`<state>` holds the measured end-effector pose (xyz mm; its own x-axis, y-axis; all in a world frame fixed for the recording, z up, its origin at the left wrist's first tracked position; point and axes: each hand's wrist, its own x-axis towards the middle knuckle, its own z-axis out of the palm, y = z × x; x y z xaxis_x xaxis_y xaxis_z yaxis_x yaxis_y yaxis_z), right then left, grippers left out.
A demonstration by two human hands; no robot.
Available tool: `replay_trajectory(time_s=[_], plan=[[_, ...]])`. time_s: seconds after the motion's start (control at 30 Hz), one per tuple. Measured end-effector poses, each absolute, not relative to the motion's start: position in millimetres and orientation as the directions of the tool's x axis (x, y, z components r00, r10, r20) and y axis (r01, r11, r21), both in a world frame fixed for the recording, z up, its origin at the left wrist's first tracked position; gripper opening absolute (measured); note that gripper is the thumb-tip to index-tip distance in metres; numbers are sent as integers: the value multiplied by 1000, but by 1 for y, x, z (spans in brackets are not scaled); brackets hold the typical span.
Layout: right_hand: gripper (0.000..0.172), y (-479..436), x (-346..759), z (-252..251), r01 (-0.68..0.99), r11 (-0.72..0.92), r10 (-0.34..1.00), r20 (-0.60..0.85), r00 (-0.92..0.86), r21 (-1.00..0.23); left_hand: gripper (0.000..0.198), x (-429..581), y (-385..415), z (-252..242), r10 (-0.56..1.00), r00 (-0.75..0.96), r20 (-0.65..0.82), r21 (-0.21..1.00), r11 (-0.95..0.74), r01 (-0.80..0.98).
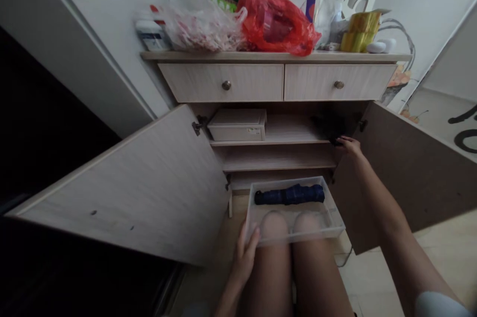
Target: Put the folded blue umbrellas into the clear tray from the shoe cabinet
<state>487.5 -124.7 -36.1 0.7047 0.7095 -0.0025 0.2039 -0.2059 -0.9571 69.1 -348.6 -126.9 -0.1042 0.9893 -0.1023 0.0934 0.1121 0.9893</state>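
I see the left hand (244, 257), low centre, fingers spread flat on the near-left corner of the tray (331, 222) on the knees. An umbrella (289, 194) lies inside. Right hand (349, 145), centre right, touches a dark thing (330, 128) on the shelf (276, 142); grip closure unclear.

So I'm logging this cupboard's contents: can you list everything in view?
Clear tray: 1, on the knees.
Folded umbrella: 1, dark blue, in the tray.
Lidded box: 1, pale, upper shelf.
Dark item: 1, upper shelf right, unclear.
Drawers: 2, light wood, shut.
Doors: 2, open.
Red bag: 1, on top.
Clear bag: 1, on top.
Yellow packs: on top, right.
Left hand: on the tray's corner.
Right hand: at the dark item.
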Motion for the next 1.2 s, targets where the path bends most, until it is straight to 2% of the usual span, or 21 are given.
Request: replay_trajectory(time_s=[0.13, 0.2, 0.4, 0.5, 0.57, 0.63, 0.7, 0.77, 0.83, 0.9, 0.97, 1.07, 1.13, 1.2], plan=[[29, -197, 496, -25, -89, -41, 898, -76, 433, -995, 70, 72, -346, -124, 995, -79, -69, 992, 76, 101], [36, -236, 494, -18, -118, -46, 954, -78, 289, -992, 70, 74, -346, -124, 995, -67, -74, 993, 80, 90], [44, -313, 447, -13, 160, -111, 989, -125, -77, -981, 69, 78, -345, -125, 997, -75, -21, 992, 30, 122], [37, -320, 421, -19, 345, 7, 970, -78, -232, -939, 68, 78, -345, -126, 997, -78, 5, 993, 3, 114], [25, -318, 410, -22, 519, 177, 956, 21, -292, -836, 69, 78, -345, -128, 997, -81, 3, 993, 6, 114], [12, -314, 403, -24, 714, 325, 935, 99, -339, -621, 71, 77, -345, -128, 996, -89, -3, 992, 15, 127], [8, -311, 398, -25, 840, 393, 916, 82, -392, -373, 72, 76, -345, -128, 996, -87, -4, 991, 16, 133], [13, -307, 394, -26, 880, 427, 899, -10, -439, -208, 71, 75, -345, -127, 996, -85, -2, 992, 13, 128], [11, -297, 393, -26, 855, 490, 855, -96, -510, -170, 71, 75, -344, -126, 996, -84, -11, 992, 22, 123], [13, -277, 397, -26, 825, 522, 826, -114, -552, -216, 71, 75, -344, -126, 996, -87, -20, 992, 31, 123], [25, -243, 410, -24, 863, 431, 889, -37, -455, -266, 71, 74, -343, -127, 996, -85, -21, 992, 31, 124], [31, -177, 443, -22, 948, 92, 985, 168, -42, -304, 73, 71, -343, -132, 995, -91, -43, 990, 55, 133], [36, -133, 466, -23, 938, -148, 945, 235, 227, -313, 73, 68, -344, -135, 992, -101, -77, 986, 91, 143], [47, -95, 485, -27, 882, -329, 877, 237, 418, -338, 73, 65, -344, -138, 989, -114, -95, 983, 112, 147]])
